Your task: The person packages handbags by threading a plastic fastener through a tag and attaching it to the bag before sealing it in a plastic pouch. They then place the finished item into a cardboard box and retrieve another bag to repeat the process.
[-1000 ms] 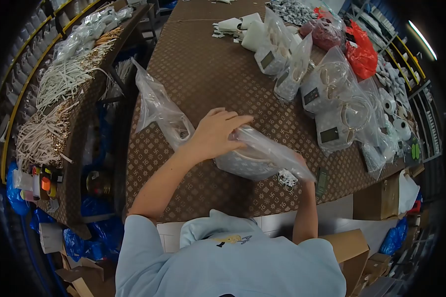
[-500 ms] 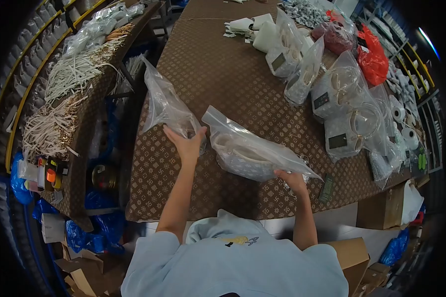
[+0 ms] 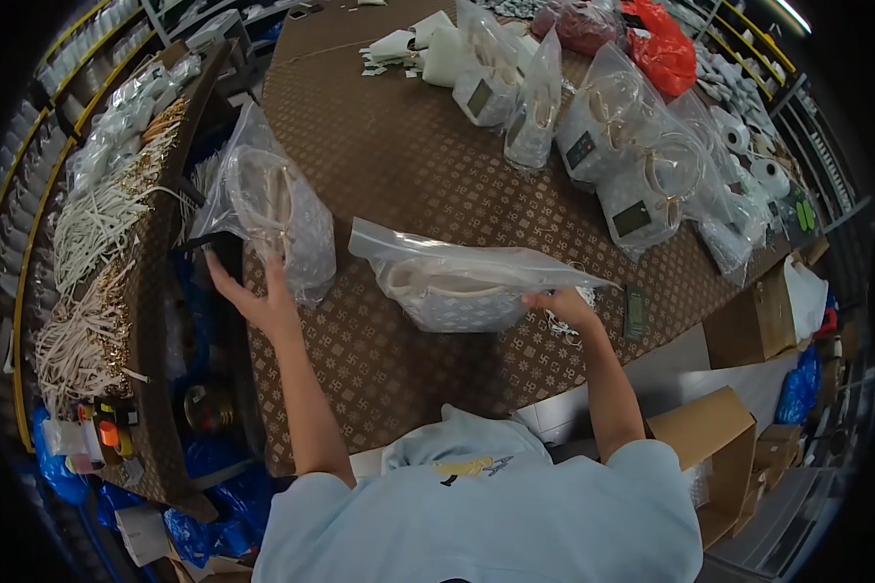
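My left hand (image 3: 265, 309) is at the left table edge, thumb and fingers spread, against the near side of a handbag in a clear plastic bag (image 3: 306, 238). A black tag (image 3: 226, 255) shows by its fingertips. My right hand (image 3: 569, 309) pinches the right end of a second clear plastic bag (image 3: 399, 241), which holds a pale patterned handbag (image 3: 467, 309) with a light handle. This one stands on the brown patterned table in front of me. White strings (image 3: 560, 326) and a dark green tag (image 3: 635, 313) lie beside my right hand.
More bagged handbags (image 3: 642, 199) stand at the right of the table (image 3: 360, 146). A red plastic bag (image 3: 663, 53) and white rolls (image 3: 770, 178) sit behind them. Bundled straps (image 3: 87, 330) hang over a side bench at left. An open cardboard box (image 3: 715, 428) is at lower right.
My left hand has moved left, and the bagged handbag beside it now stands turned, showing its handles and black tag. My right hand still grips the other bag. The camera view has shifted.
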Demonstrator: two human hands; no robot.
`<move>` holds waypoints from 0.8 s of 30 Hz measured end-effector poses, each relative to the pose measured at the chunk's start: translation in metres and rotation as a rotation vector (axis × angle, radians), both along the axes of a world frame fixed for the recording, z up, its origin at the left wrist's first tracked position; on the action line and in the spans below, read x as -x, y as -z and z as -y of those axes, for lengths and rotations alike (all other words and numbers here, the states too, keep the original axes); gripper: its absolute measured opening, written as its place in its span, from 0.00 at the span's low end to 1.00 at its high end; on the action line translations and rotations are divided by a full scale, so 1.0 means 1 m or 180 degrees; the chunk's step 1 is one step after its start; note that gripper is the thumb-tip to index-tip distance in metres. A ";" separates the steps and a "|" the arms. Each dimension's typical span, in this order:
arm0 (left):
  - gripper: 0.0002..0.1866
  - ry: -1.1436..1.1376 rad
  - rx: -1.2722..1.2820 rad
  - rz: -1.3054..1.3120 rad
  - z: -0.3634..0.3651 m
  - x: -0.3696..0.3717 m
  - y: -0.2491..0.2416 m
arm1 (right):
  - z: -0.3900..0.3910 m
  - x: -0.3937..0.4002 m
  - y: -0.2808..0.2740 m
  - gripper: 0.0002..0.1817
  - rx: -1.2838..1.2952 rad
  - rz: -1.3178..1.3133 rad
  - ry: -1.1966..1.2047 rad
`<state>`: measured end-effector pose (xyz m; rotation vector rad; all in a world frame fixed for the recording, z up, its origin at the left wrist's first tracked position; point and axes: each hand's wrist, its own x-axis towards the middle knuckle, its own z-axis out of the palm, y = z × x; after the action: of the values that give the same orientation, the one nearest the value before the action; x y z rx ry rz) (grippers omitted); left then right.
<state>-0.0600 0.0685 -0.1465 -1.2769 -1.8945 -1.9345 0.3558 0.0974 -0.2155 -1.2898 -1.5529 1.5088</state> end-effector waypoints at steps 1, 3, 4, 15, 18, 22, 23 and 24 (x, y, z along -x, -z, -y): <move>0.40 0.0778 -0.0448 0.0041 0.014 -0.028 -0.033 | -0.008 -0.006 0.010 0.38 0.0174 0.0393 -0.0086; 0.36 0.1277 0.0787 -0.2161 0.022 -0.063 -0.082 | -0.001 -0.003 -0.016 0.40 -0.0550 0.1016 -0.0271; 0.36 0.1233 0.0785 -0.2120 0.016 -0.075 -0.086 | 0.004 0.005 -0.037 0.40 -0.0566 0.1049 -0.0318; 0.05 0.2387 0.0781 -0.1777 0.009 -0.081 -0.117 | 0.008 0.013 -0.144 0.08 -0.1404 -0.0273 -0.0092; 0.05 0.2229 0.1077 -0.1876 0.020 -0.070 -0.113 | 0.006 0.018 -0.160 0.09 -0.1624 0.0242 -0.0359; 0.05 0.2000 0.1219 -0.2054 0.035 -0.071 -0.113 | 0.018 0.052 -0.213 0.14 -0.2743 0.0744 -0.0727; 0.05 0.1950 0.1127 -0.2084 0.038 -0.074 -0.113 | 0.019 0.060 -0.223 0.14 -0.3171 0.1212 -0.1011; 0.04 0.1904 0.1029 -0.2119 0.039 -0.076 -0.112 | 0.019 0.066 -0.226 0.14 -0.3184 0.1202 -0.1021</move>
<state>0.0160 0.0290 -0.0347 -2.4185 -1.6019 -1.1184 0.2899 0.0782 0.0103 -0.7467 -2.3829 0.4364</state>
